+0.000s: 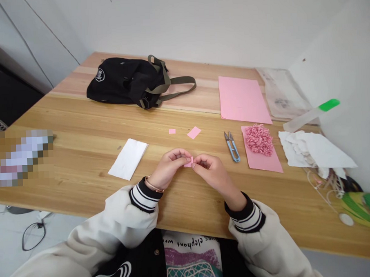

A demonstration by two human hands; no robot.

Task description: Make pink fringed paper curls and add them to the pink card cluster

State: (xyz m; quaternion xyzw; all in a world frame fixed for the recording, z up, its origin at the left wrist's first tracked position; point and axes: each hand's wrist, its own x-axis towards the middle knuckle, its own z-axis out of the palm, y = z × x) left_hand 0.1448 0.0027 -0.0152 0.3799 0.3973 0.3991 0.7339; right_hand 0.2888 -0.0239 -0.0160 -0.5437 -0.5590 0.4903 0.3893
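Between my hands is a small pink paper piece [188, 163]. My left hand [170, 165] pinches its left side, and my right hand [211, 170] pinches its right side, fingertips close together. Just beyond them lie a tiny pink rectangle [172, 131] and a larger pink piece [194, 132]. Blue-handled thread snips [232, 147] rest to the right of my right hand, blades pointing away. Further right, a pink yarn bundle [259, 140] sits on a pink sheet [267, 164]. A folded white paper [128, 159] lies left of my left hand.
A black bag [127, 80] lies at the back of the wooden table [89, 130]. Large pink sheets [243, 99] are at the back right, near a green-capped translucent tube [312, 115]. White scraps [320, 151], cords and a yellow-green packet [361, 208] occupy the right edge.
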